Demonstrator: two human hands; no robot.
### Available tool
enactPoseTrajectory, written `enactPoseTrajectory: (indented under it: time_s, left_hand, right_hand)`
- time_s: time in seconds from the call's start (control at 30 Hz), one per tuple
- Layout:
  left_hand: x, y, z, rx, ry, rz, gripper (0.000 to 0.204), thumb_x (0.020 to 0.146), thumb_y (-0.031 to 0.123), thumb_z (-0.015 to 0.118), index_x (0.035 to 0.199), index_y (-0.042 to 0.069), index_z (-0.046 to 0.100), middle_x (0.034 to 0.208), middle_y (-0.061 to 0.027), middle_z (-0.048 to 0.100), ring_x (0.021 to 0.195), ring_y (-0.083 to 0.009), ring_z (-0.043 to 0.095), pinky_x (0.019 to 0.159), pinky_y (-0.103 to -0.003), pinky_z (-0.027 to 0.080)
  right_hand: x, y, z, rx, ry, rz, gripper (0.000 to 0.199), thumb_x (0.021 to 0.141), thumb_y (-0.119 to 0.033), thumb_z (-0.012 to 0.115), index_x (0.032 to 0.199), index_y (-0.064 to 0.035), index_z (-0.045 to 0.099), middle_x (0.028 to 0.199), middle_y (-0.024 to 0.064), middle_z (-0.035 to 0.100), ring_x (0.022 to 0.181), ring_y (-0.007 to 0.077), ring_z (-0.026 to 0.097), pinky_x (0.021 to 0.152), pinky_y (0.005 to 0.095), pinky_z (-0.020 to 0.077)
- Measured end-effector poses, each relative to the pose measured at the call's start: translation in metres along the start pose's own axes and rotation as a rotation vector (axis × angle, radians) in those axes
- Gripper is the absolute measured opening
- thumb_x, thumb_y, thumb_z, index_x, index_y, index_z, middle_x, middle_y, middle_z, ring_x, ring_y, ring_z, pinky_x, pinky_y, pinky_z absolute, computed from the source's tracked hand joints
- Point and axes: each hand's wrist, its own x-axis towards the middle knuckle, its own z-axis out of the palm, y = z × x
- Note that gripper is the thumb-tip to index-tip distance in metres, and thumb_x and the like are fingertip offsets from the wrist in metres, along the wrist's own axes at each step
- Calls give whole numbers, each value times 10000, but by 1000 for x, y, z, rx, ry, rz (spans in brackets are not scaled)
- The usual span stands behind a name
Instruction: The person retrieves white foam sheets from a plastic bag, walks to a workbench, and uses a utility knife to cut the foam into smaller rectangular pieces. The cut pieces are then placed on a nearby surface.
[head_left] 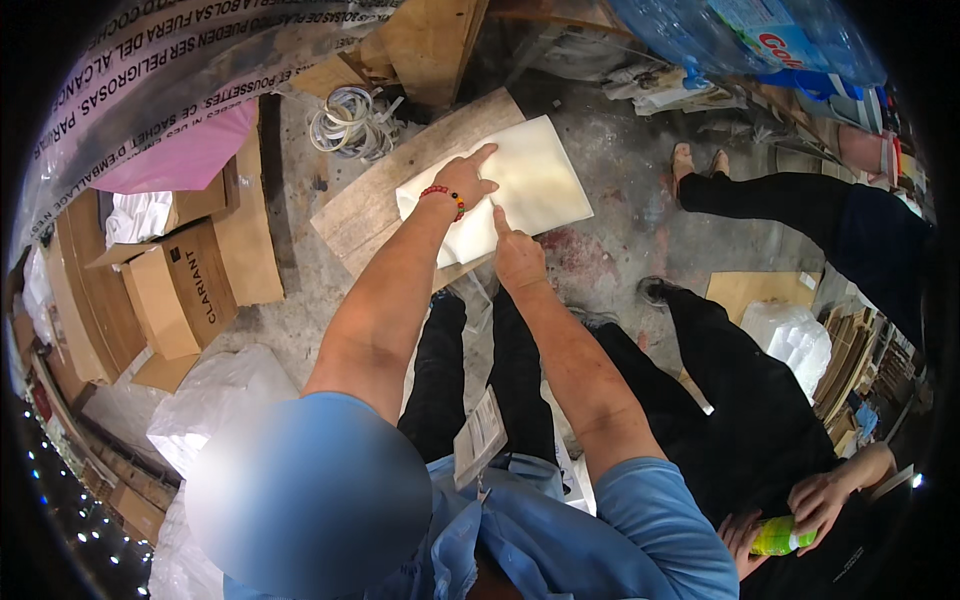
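White sheet [530,180] lies flat on a wood board [365,215], which sits on the concrete floor [620,250], not on any bench. The board likely serves as a hard, cleaner backing, so the sheet can be pressed flat without picking up floor grit. The sheet overhangs the board on its right side and near corner.

Left hand [462,185]: palm down on the sheet's left part, index finger stretched toward the far edge. Grip is apart, fingers spread, nothing clamped; it looks like a hold-down. There's a red bead bracelet [443,195] on that wrist.

Right hand [518,258]: index finger pointing onto the sheet near its lower middle, other fingers curled in. Grip is together except for that finger, and it holds nothing. It reads as pressing or tracing a line while the left hand pins the sheet.

Orientation: the sheet is roughly rectangular, rotated against the view. Its long axis runs from lower left to upper right, roughly in line with the board's length. The far corner points up-right. The surface is slightly yellowed in the middle.

Around it:
- A coil of white strapping [345,120] lies just beyond the board's far left end.
- Open cartons [180,285] stand well to the left, with a pink sheet [185,155] above them.
- A second person stands at right, hands [815,500] around a green bottle [780,538].
- Another person's legs [790,200] are at upper right.
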Motion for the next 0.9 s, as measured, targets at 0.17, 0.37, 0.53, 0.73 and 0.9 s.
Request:
enactPoseTrajectory:
  time_s: [0.17, 0.37, 0.53, 0.73, 0.9]
  left_hand:
    - [8, -3, 3, -11, 29, -24, 748, 827, 292, 695, 1476, 250, 326, 1099, -253, 624, 1065, -370, 596, 937, -419, 455]
    - [6, 1, 2, -14, 26, -52, 732, 841, 289, 689, 1477, 255, 326, 1123, -245, 622, 1081, -365, 593, 951, -417, 450]
    - [5, 4, 0, -7, 26, -61, 723, 846, 295, 684, 1474, 260, 328, 1151, -243, 612, 1101, -361, 585, 961, -418, 446]
    - [5, 5, 0, 20, 24, -61, 713, 858, 295, 672, 1476, 267, 316, 1150, -243, 610, 1101, -361, 585, 959, -422, 446]
    - [4, 8, -2, 21, 11, -79, 706, 865, 294, 665, 1476, 266, 312, 1133, -241, 615, 1091, -363, 588, 952, -424, 448]
  right_hand:
    - [-2, 2, 0, -13, -23, 18, 641, 837, -87, 547, 1452, -122, 371, 784, 185, 659, 699, 341, 689, 653, 431, 569]
    - [-10, 5, 1, 50, -61, 49, 616, 855, -90, 523, 1449, -135, 365, 842, 215, 658, 746, 382, 679, 688, 473, 556]
    - [-19, 10, 4, 87, -75, 68, 616, 859, -87, 515, 1451, -148, 356, 854, 214, 658, 758, 404, 672, 693, 496, 545]
    - [-34, 20, 16, 59, -41, 56, 618, 864, -91, 548, 1451, -159, 367, 780, 189, 641, 698, 374, 656, 649, 482, 534]
    - [-41, 25, 23, 54, -28, 58, 617, 871, -99, 562, 1454, -160, 368, 739, 176, 633, 671, 355, 650, 636, 479, 529]
